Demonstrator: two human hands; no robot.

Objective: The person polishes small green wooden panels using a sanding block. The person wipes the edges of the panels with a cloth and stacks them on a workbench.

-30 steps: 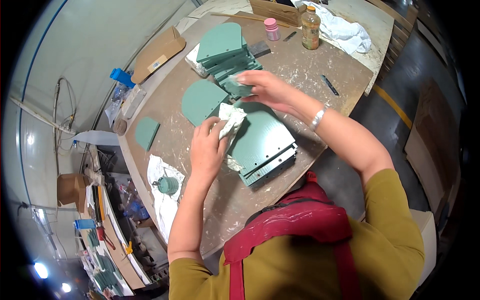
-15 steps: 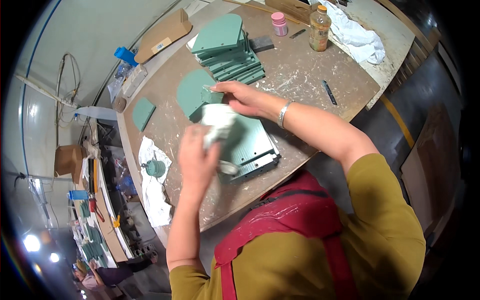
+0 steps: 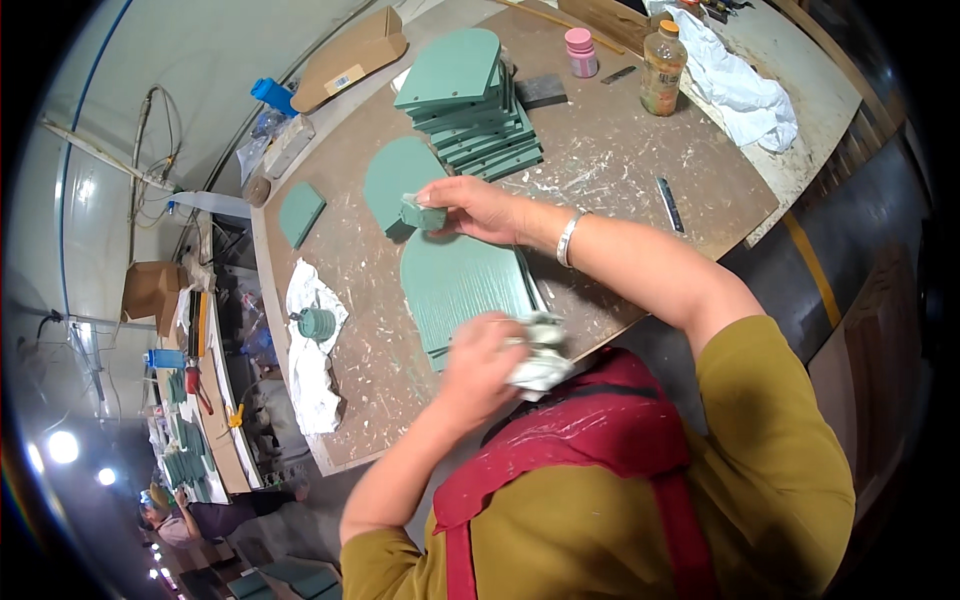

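Note:
My left hand (image 3: 482,362) is closed on a crumpled white cloth (image 3: 545,362) at the near edge of a green round-topped board (image 3: 462,285). The board has a wet-looking, streaky surface and lies on top of a small pile. Over its far end my right hand (image 3: 482,208) pinches a small green-stained block (image 3: 424,214), whose exact kind I cannot make out. Just beyond lies another green round-topped board (image 3: 398,175). A tall, uneven stack of similar boards (image 3: 452,68) stands farther back. To the left rests a smaller green piece (image 3: 300,212).
On the brown worktable (image 3: 610,150) are a pink jar (image 3: 581,55), an orange-capped bottle (image 3: 662,72) and a dark blade-like tool (image 3: 669,204). A green-stained container (image 3: 317,323) sits on a white rag (image 3: 313,385) at left. Another person (image 3: 200,520) is far off at lower left.
My left hand has swept the cloth from the board's far left part down to its near right edge. My right hand still holds the small block, and the view has shifted slightly.

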